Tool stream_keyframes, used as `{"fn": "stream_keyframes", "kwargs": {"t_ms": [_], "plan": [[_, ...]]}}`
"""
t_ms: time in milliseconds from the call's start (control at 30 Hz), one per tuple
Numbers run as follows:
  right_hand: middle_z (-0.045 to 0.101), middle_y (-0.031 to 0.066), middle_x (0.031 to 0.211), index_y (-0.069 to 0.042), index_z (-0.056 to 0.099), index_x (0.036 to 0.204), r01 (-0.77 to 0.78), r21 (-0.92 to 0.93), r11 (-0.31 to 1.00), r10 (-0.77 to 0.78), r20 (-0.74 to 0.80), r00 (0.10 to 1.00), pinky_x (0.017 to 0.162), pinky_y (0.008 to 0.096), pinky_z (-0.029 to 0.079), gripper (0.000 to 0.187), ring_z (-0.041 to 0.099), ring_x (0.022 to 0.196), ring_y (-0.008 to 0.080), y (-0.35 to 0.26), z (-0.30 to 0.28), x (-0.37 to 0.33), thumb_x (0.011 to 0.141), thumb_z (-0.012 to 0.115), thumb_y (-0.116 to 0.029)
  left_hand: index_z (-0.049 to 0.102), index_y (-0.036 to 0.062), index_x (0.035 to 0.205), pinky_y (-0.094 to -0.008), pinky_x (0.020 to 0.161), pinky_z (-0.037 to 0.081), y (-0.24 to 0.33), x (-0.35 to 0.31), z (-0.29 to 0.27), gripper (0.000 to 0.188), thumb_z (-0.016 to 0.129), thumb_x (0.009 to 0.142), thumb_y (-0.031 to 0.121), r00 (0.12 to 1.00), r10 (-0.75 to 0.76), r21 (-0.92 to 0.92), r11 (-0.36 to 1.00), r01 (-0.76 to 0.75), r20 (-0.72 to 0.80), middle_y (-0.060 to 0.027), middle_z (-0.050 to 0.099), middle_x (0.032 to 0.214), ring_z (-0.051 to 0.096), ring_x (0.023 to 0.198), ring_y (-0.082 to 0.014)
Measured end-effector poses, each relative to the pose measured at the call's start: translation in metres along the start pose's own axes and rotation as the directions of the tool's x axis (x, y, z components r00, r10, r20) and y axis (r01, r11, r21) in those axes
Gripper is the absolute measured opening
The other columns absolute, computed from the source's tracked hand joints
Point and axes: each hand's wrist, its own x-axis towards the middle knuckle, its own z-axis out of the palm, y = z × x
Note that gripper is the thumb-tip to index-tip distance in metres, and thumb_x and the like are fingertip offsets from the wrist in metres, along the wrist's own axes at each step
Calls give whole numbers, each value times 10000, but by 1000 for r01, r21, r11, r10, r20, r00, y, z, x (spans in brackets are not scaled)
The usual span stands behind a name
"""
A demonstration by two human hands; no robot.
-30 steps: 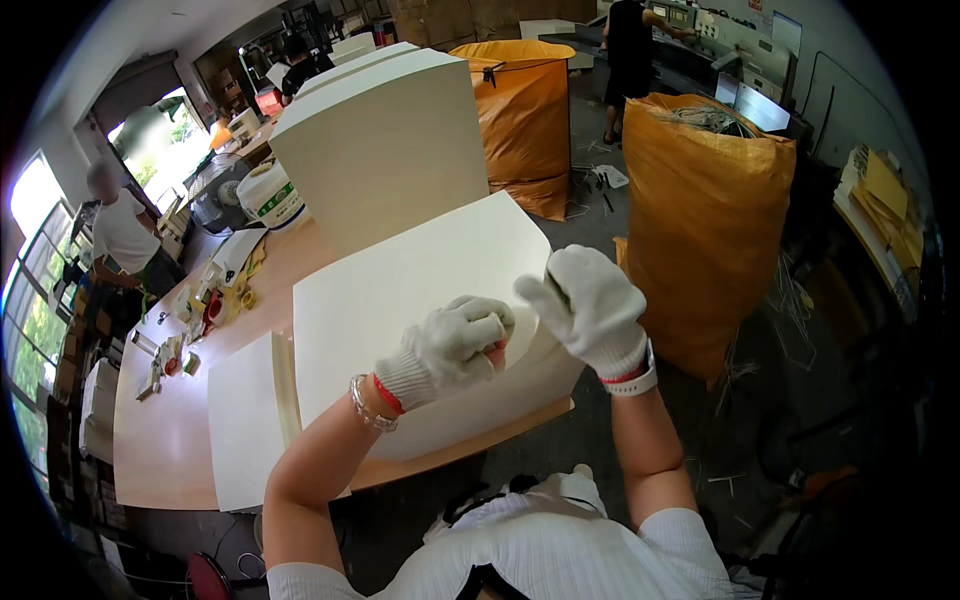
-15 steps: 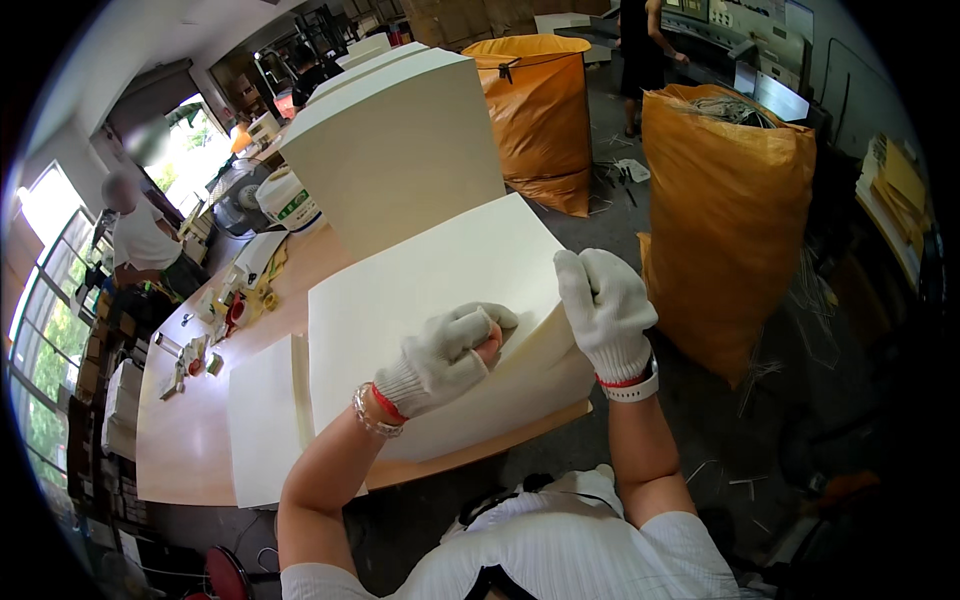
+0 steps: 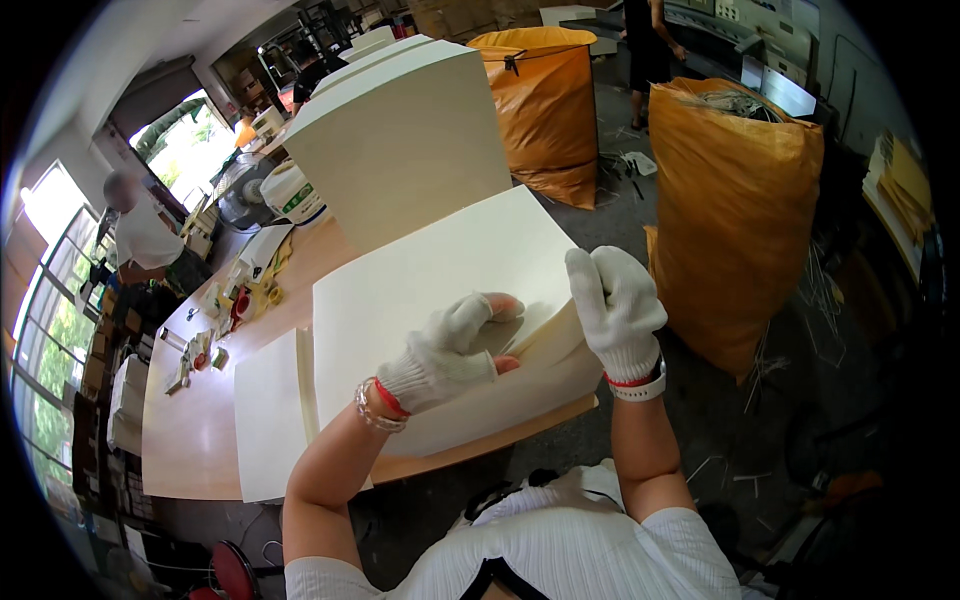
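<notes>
A thick stack of large cream-white paper sheets [image 3: 420, 270] lies at the table's near edge. My right hand [image 3: 618, 305], in a white knitted glove, is closed in a pinch at the stack's right corner, holding the raised edge of the upper sheets. My left hand [image 3: 445, 350], gloved with bare thumb and fingertip showing, rests over the stack's near edge. Its thumb and fingers are apart with nothing between them, next to the lifted edge. How many sheets the right hand pinches is hidden by its fingers.
Behind stands a tall paper stack [image 3: 410, 150]; a lower one [image 3: 270, 415] lies left. Tape and small tools [image 3: 235, 300] litter the wooden table [image 3: 190, 440], near a white bucket [image 3: 290, 195] and a fan [image 3: 243, 190]. Two orange sacks [image 3: 735, 220] stand right. Other people are farther off.
My left thumb and fingers have spread apart from a closer curl. The right hand keeps its pinch at the corner. The whole view has shifted slightly.
</notes>
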Motion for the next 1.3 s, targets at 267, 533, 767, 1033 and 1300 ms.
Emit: {"fn": "stream_keyframes", "kwargs": {"t_ms": [267,533,767,1033,1300], "plan": [[452,61,697,9,630,1125,-103,187,977,101,20,995,493,329,436,337,491,574,219,-2,7,-3,797,671,70,711,64,1149,-349,773,530,2,3,-7,355,811,809,64,992,105,132,985,-114,73,-106,648,1006,667,906,-250],[453,62,692,1,627,1160,-61,104,993,60,12,998,493,344,431,353,495,577,223,0,6,-5,817,659,80,676,64,1011,-353,824,522,-1,2,1,386,904,701,65,994,113,74,991,-113,4,-115,650,1084,653,954,-267],[448,56,710,-7,625,1168,-67,236,969,67,11,998,488,333,422,383,486,584,225,1,5,-4,801,680,87,682,83,1144,-364,820,525,-7,1,5,341,800,826,53,972,221,140,968,-209,-76,-124,640,1119,652,980,-287],[461,70,719,-3,666,1059,-214,251,944,206,58,977,486,331,414,270,492,576,227,-5,6,-3,801,695,70,701,40,1099,-354,837,509,13,7,-5,302,782,811,-1,987,155,47,986,-157,48,-130,644,1103,644,976,-274],[450,68,716,-17,655,1040,-202,348,915,205,29,978,486,345,407,226,477,569,225,-5,6,-1,824,686,44,663,103,1289,-379,818,545,0,3,1,521,794,790,32,985,172,143,975,-167,-21,-166,617,1251,667,993,-295]]}}
